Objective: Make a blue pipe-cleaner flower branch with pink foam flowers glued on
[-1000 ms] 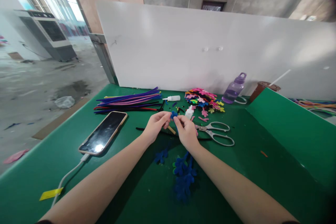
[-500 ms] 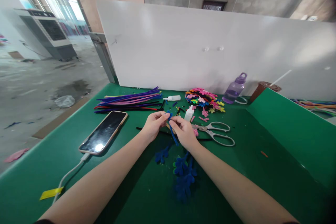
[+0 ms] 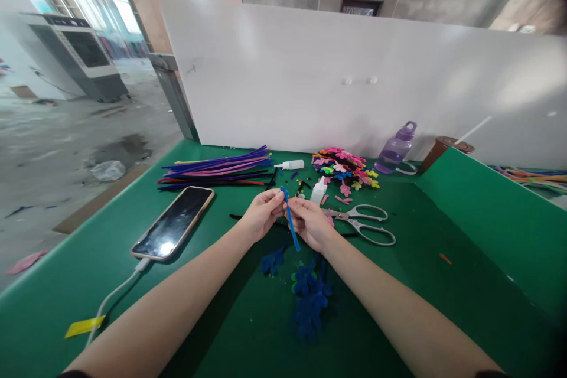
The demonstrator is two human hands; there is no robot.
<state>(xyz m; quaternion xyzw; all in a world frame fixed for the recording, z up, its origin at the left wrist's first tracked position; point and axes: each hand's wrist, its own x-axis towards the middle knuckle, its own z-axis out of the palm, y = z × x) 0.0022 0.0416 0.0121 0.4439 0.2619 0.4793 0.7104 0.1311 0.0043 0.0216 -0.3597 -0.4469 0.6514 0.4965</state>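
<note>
Between both hands is a blue pipe cleaner (image 3: 293,230), bunched at its top and with a straight tail hanging down. My left hand (image 3: 264,212) pinches the bunched top end. My right hand (image 3: 312,221) grips it just below, fingers closed from the right side. Below the hands lie finished-looking blue pipe-cleaner flowers (image 3: 312,301), some with green showing under them, and a smaller blue piece (image 3: 271,261) to their left. Grey-handled scissors (image 3: 370,224) rest right of my right hand. A white glue bottle (image 3: 318,191) stands just behind it.
A phone (image 3: 173,223) on a cable lies at left. Behind it are bundled pipe cleaners (image 3: 217,168) and another small bottle (image 3: 291,165). Colourful flower shapes (image 3: 343,165), a purple water bottle (image 3: 396,149) and a brown cup (image 3: 443,152) stand at the back. A green divider (image 3: 491,218) borders the right.
The blue pipe cleaner's tail has swung slightly and hangs a little lower. My right fingers have shifted around it; my left hand keeps its pinch near the top.
</note>
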